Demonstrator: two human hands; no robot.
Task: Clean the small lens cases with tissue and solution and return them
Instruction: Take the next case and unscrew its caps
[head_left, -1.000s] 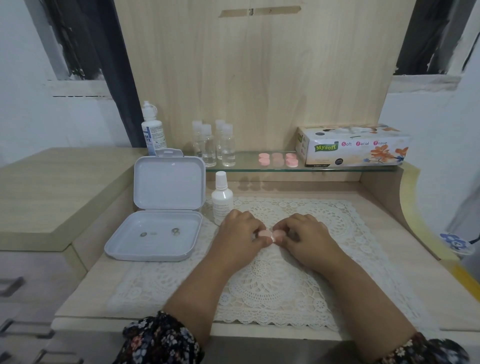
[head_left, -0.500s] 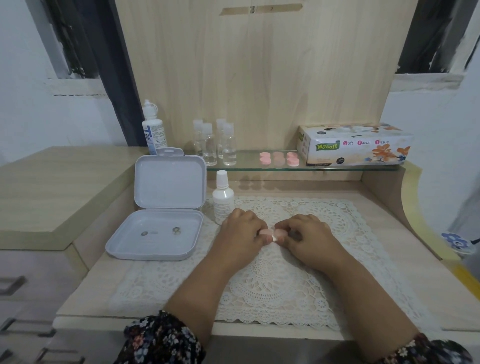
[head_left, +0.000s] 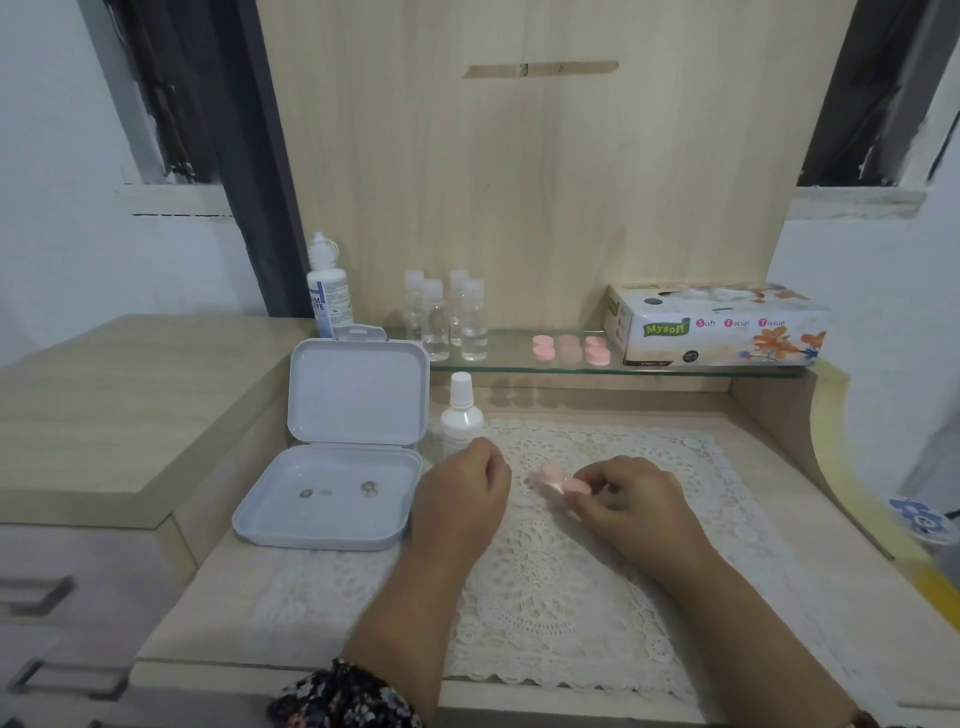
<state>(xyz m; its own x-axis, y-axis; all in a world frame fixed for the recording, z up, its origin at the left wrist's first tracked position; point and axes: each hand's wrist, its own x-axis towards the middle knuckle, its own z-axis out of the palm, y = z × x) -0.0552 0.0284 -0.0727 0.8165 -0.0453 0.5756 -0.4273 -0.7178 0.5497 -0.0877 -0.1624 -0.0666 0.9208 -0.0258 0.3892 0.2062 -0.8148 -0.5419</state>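
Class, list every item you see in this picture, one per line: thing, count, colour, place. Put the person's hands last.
lens case: one, pink, over the lace mat, pinched by the right hand
lens cases: several, pink, on the glass shelf
tissue box: one, white with orange flowers, right end of shelf
clear bottles: four, transparent, on shelf
solution bottle: one, white with blue label, behind the box
small bottle: one, white cap, on the desk by the mat
hinged box: one, white, open, left of mat
lace mat: one, white, on desk
left hand: curled, holds nothing visible
right hand: pinches the lens case
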